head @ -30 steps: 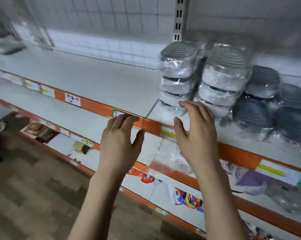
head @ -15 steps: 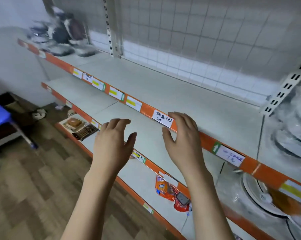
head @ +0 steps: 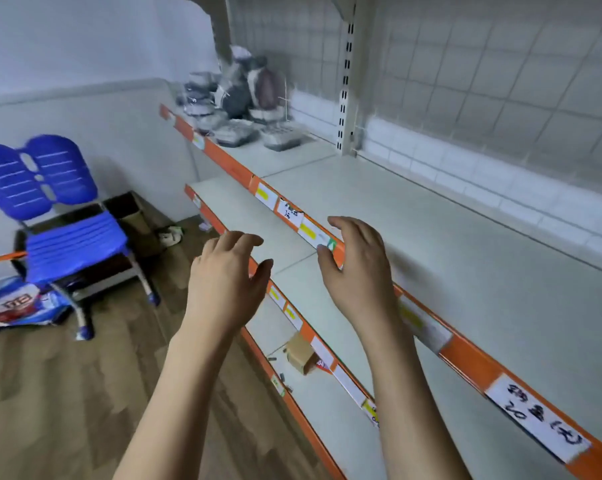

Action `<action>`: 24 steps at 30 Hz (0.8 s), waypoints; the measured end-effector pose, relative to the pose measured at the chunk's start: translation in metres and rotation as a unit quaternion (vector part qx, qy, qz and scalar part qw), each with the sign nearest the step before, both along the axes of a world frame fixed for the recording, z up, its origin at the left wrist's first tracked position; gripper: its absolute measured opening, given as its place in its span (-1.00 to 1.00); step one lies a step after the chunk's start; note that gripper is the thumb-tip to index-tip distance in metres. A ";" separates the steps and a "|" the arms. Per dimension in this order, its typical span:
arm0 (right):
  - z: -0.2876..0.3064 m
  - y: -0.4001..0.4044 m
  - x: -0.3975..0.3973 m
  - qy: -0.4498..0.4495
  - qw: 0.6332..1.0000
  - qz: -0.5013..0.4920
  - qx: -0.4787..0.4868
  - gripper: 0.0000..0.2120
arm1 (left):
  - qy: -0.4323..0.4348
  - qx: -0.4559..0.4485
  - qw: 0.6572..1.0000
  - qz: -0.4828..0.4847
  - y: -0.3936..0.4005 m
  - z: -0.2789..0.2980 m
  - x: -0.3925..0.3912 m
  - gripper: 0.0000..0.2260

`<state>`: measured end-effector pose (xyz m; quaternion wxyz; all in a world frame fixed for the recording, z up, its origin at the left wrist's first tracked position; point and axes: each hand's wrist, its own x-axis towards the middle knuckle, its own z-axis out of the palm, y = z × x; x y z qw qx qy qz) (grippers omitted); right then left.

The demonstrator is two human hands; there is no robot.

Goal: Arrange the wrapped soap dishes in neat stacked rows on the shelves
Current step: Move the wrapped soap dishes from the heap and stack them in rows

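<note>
soap dishes [head: 239, 109] sit in a loose, blurred heap at the far end of the top shelf [head: 431, 237], well apart from both hands. likely light and hard, with slippery film wrap; best cupped by the sides. left hand [head: 225, 284] and right hand [head: 360, 271] hover empty, fingers relaxed. the right hovers over the orange shelf edge [head: 466, 355]; bare shelf runs toward the heap.

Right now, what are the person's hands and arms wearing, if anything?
Nothing shows on either: the left hand and right hand are bare, with no gloves, rings or watch visible. Both forearms are uncovered down to the frame's bottom edge; no sleeve is in view.
</note>
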<state>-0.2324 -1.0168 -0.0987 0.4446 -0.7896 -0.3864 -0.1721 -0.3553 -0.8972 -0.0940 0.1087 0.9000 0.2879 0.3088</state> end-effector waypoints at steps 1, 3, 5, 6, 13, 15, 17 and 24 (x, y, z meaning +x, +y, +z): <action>0.005 0.020 0.008 -0.002 1.000 0.006 0.005 -0.68 | -0.005 0.001 1.000 0.009 0.017 0.005 0.005 -0.75; 0.014 0.058 0.020 -0.002 1.000 0.021 0.009 -0.67 | -0.010 0.002 1.000 0.028 0.048 0.012 0.012 -0.75; 0.017 0.092 0.028 0.004 0.999 0.045 0.001 -0.66 | -0.020 0.000 0.999 0.045 0.077 0.013 0.015 -0.75; 0.017 0.108 0.031 0.008 0.998 0.057 -0.003 -0.65 | -0.022 -0.003 0.998 0.054 0.092 0.012 0.017 -0.75; 0.000 0.219 0.057 0.024 0.997 0.061 -0.032 -0.64 | -0.012 -0.010 0.999 0.052 0.204 -0.005 0.042 -0.74; -0.003 0.247 0.064 0.025 0.998 0.048 -0.040 -0.68 | -0.007 -0.018 0.999 0.036 0.239 -0.008 0.053 -0.76; -0.003 0.275 0.071 0.026 0.998 0.022 -0.047 -0.68 | -0.002 -0.028 0.999 0.016 0.276 -0.010 0.063 -0.76; -0.001 0.358 0.096 0.022 0.995 -0.062 -0.069 -0.66 | -0.008 -0.048 0.998 -0.037 0.394 -0.005 0.095 -0.67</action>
